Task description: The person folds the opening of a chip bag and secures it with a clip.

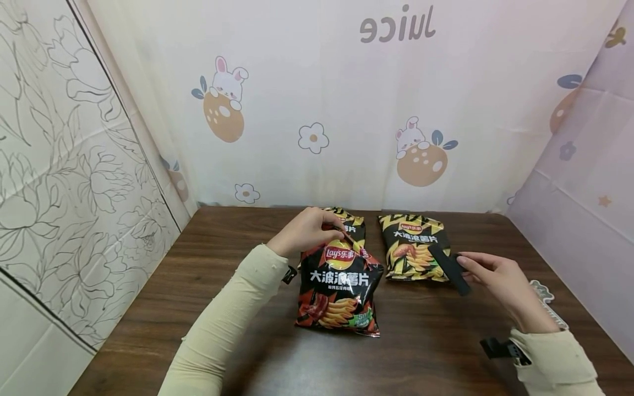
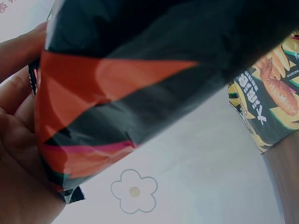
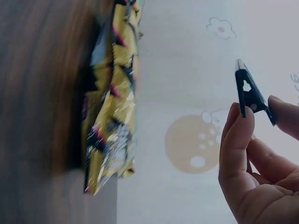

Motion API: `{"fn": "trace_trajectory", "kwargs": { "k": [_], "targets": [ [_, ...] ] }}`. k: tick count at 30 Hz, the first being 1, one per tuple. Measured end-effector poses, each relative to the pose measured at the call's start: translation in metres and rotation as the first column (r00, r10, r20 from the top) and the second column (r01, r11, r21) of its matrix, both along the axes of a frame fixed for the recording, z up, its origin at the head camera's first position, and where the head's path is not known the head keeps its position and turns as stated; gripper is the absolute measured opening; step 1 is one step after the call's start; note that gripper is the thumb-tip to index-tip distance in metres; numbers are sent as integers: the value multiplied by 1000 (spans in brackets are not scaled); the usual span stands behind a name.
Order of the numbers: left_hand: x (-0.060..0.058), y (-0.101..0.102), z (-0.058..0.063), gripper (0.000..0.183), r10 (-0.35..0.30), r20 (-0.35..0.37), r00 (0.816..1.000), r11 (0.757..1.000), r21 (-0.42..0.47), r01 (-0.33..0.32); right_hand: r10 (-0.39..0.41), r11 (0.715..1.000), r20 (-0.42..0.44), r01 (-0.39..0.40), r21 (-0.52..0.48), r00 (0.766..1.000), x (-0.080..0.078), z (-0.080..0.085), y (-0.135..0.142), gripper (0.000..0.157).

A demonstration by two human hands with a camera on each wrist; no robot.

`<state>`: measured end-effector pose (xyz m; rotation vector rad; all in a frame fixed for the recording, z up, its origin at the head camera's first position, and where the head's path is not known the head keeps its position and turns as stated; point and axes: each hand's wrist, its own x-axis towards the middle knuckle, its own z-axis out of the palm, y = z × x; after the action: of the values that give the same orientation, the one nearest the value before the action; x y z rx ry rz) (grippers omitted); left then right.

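A red and black Lay's chip bag [image 1: 342, 291] stands on the table, its top folded over. My left hand [image 1: 308, 230] pinches that top edge from the left. In the left wrist view, the bag's orange and black side [image 2: 117, 88] fills much of the picture, beside the fingers. Off to the right, my right hand [image 1: 502, 283] holds a flat black bag clip [image 1: 449, 269] between thumb and fingers. The right wrist view shows the clip [image 3: 252, 100] edge-on, its two handle ends under the fingertips. The clip is apart from the red bag.
A yellow and black chip bag [image 1: 416, 250] lies behind the clip. Another yellow bag [image 1: 353, 221] is partly hidden behind the red one. Beyond the right hand lies a pale flat cutout [image 1: 542, 291]. A printed curtain [image 1: 317, 82] hangs along the back of the brown table [image 1: 198, 308].
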<state>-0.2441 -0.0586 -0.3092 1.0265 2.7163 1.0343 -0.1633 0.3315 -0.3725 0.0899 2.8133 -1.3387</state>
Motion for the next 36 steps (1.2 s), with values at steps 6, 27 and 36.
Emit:
{"fn": "trace_trajectory", "kwargs": {
  "k": [6, 27, 36],
  "targets": [
    [1, 0, 1, 9, 9, 1, 1000, 1000, -5, -9, 62, 997, 29, -63, 33, 998, -7, 16, -12, 71],
    [-1, 1, 0, 8, 11, -14, 1000, 1000, -11, -11, 193, 980, -79, -195, -26, 978, -29, 47, -77, 62],
    [0, 1, 1, 9, 16, -12, 1000, 1000, -18, -16, 237, 972, -148, -233, 43, 960, -34, 56, -101, 52]
  ]
}}
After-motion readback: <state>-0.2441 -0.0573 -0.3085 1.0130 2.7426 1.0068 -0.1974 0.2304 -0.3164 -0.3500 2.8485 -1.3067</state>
